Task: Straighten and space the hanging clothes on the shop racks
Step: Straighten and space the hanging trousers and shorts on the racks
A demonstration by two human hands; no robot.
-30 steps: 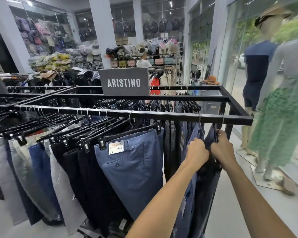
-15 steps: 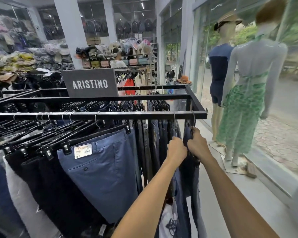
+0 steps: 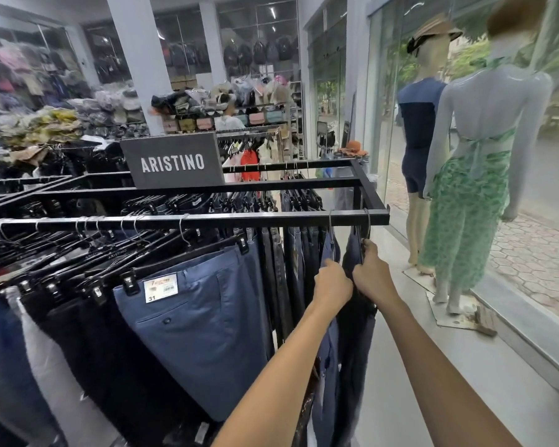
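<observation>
Right hand (image 3: pixel 373 275): fingers curled round the waistband of dark trousers (image 3: pixel 355 343), the last item at the front rail's (image 3: pixel 239 220) window end. Left hand (image 3: pixel 333 282): curled on neighbouring blue trousers (image 3: pixel 328 366), just inboard along the rail. Risk: a hard sideways tug could slip cloth from its clips or lift a hook off the rail end.

At the black rack's (image 3: pixel 271 218) right end hang dark trousers (image 3: pixel 357 343) and a navy pair (image 3: pixel 329 356), close together. Blue trousers (image 3: pixel 200 333), tagged 31, slant leftward.
</observation>
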